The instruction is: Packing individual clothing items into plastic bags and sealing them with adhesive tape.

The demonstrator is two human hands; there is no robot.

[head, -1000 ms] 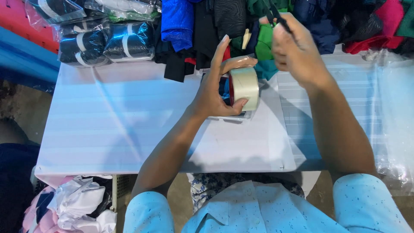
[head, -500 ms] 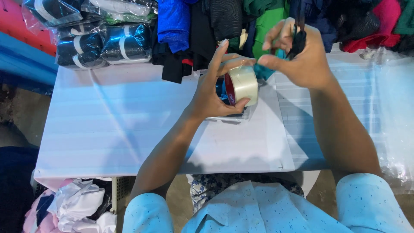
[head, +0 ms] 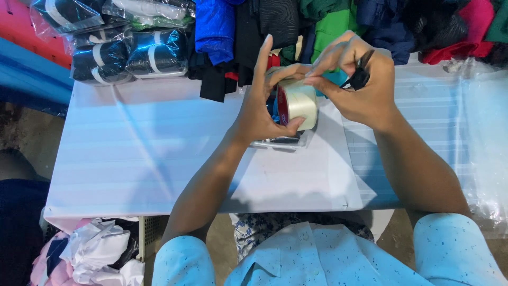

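Tape [head: 299, 101] upright above white table [head: 132, 153], gripped by left hand [head: 262, 108], thumb under, fingers over. Right hand [head: 365, 90] closed on scissors [head: 359, 78], fingertips pinching tape's top edge.

The left half of the desk [head: 132, 159] is left bare for passage. The far edge is blocked by bagged garments [head: 127, 55] and piled clothes [head: 275, 26].

The white table [head: 132, 159] is evenly and brightly lit from above, soft shadows are cast under both forearms, glare is seen on the plastic bags [head: 127, 53], and slight blur is noted at the fingertips.
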